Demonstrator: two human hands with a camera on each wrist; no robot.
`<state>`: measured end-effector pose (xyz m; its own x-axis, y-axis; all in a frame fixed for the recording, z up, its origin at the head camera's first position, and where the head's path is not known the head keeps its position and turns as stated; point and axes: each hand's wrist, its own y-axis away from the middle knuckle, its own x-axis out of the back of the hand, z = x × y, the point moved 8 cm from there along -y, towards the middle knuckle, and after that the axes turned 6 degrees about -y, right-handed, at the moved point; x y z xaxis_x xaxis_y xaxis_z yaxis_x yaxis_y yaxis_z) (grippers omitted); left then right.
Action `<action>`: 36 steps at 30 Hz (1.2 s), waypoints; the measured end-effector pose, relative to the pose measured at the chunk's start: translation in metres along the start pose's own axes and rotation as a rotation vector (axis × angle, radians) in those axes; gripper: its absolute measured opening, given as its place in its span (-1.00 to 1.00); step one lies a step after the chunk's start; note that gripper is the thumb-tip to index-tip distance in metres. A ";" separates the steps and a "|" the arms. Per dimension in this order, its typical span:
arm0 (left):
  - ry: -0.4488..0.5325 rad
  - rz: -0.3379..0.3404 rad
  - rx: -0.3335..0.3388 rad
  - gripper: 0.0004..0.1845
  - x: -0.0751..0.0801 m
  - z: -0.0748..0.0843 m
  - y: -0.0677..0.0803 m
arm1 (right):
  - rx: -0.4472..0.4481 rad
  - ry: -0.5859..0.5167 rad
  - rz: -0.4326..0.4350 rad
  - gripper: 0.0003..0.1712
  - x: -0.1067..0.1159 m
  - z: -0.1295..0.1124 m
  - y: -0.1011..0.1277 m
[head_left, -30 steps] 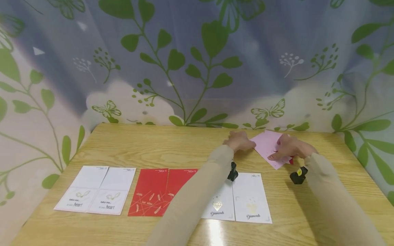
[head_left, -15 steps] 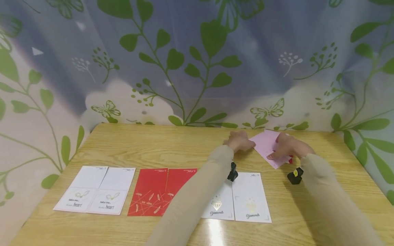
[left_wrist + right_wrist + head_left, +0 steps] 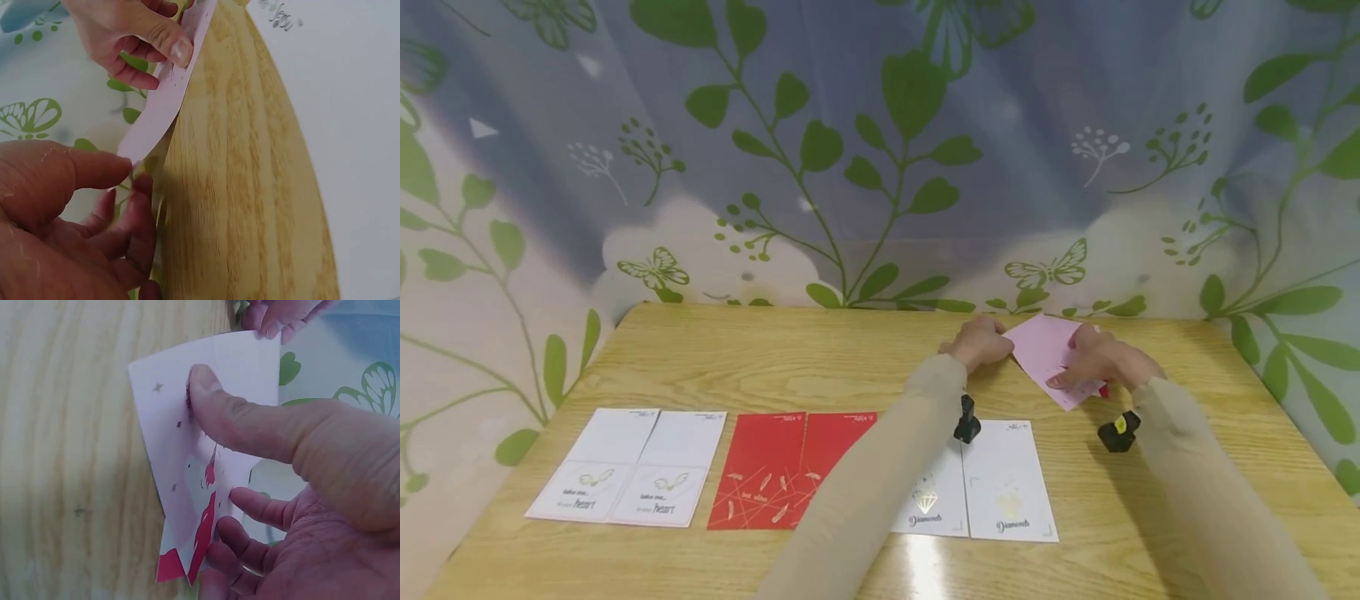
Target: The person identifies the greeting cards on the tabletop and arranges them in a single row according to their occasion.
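Note:
A pink card (image 3: 1037, 348) with small printed marks is held tilted over the back right of the table, between both hands. My left hand (image 3: 979, 343) pinches its left corner between thumb and fingertips, seen closely in the left wrist view. My right hand (image 3: 1101, 358) grips the other side, with the thumb (image 3: 234, 419) across the printed face and fingers curled at the edge. In the right wrist view, white and red ends (image 3: 199, 540) show at the card's lower part; whether they belong to a second card I cannot tell.
Cards lie in a row nearer the front of the wooden table (image 3: 760, 350): two white "heart" cards (image 3: 580, 479), two red cards (image 3: 760, 467), and two white "Diamonds" cards (image 3: 1009, 475). My left sleeve (image 3: 857, 483) covers part of the row. A leaf-patterned curtain (image 3: 880, 208) hangs behind.
The hands and pink card stay almost in place. The card's angle shifts very slightly, and the head view drifts a little.

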<state>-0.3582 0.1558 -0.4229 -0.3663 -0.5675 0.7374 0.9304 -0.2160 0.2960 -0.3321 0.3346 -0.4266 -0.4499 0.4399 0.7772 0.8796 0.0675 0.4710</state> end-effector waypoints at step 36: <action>0.477 -0.156 -0.460 -0.85 0.019 0.036 0.038 | 0.316 -0.284 0.530 -0.39 0.061 -0.009 0.089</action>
<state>-0.3301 0.1651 -0.3762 -0.5510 -0.7676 0.3274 0.8146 -0.5800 0.0111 -0.2826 0.3598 -0.3337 0.0748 0.7007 0.7095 0.9924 0.0171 -0.1216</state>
